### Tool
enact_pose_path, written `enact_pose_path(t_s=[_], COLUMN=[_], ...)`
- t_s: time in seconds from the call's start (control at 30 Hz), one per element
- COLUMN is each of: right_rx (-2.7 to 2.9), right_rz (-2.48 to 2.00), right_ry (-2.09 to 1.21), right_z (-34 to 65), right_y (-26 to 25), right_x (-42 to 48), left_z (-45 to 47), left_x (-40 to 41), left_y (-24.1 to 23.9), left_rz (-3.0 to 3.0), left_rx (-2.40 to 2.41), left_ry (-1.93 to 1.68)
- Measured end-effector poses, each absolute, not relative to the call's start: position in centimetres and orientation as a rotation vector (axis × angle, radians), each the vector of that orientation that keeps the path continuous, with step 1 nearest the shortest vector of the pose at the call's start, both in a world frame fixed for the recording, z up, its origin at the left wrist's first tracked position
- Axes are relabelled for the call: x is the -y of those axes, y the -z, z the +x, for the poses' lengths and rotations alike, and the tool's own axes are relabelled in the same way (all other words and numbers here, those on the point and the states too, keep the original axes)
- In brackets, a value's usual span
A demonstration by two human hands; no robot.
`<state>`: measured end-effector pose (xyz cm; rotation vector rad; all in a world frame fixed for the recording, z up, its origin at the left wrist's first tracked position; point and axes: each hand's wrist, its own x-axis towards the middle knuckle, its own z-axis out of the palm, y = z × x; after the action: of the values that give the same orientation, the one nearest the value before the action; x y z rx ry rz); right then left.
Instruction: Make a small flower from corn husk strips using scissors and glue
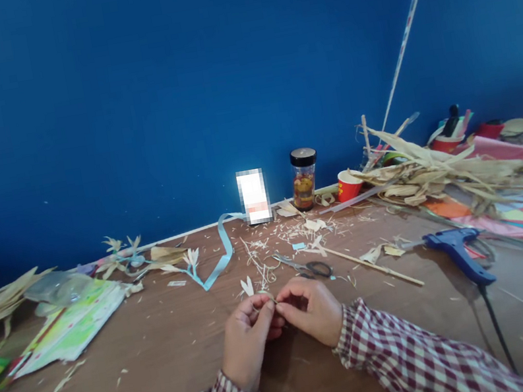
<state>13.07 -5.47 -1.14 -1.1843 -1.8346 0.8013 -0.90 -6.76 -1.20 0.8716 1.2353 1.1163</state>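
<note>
Nearer the person than the steel scissors with black loop handles (308, 268), the left hand (247, 332) and right hand (313, 308) meet fingertip to fingertip, thumbs and forefingers pinched on a thin tan strand (274, 301), mostly hidden by the fingers. A white petal-shaped piece (247, 286) stands left of the scissors, just beyond the left fingers; whether it joins the strand cannot be told.

The brown wood-look table (172, 378) gives the forearms room on the near side of the scissors, and its far edge runs beyond them along a smooth blue wall (165, 98). A slim straight pale stick (373, 264) borders the working space to their right, with a blue plastic glue gun (458, 250) farther right, its black cord (496, 324) trailing toward the near side.

Curly fine shavings (258, 253) litter the surface beyond the scissors. Leftward from there, a flat, satiny light-blue ribbon (225, 255) bends sharply; far to the right, dry, ribbed straw-coloured husks (422, 166) lie in a tangled heap.
</note>
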Motion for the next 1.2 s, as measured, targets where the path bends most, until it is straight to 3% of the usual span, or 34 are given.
enact_pose_path(t_s=[1.2], right_rx=[1.915], right_rz=[-1.228], right_ry=[-0.654], right_z=[12.98], right_y=[1.33], right_x=[5.74], left_z=[-1.07], left_x=[6.43], left_y=[2.18], left_rz=[0.881], left_rx=[-1.177], left_ry=[-1.07])
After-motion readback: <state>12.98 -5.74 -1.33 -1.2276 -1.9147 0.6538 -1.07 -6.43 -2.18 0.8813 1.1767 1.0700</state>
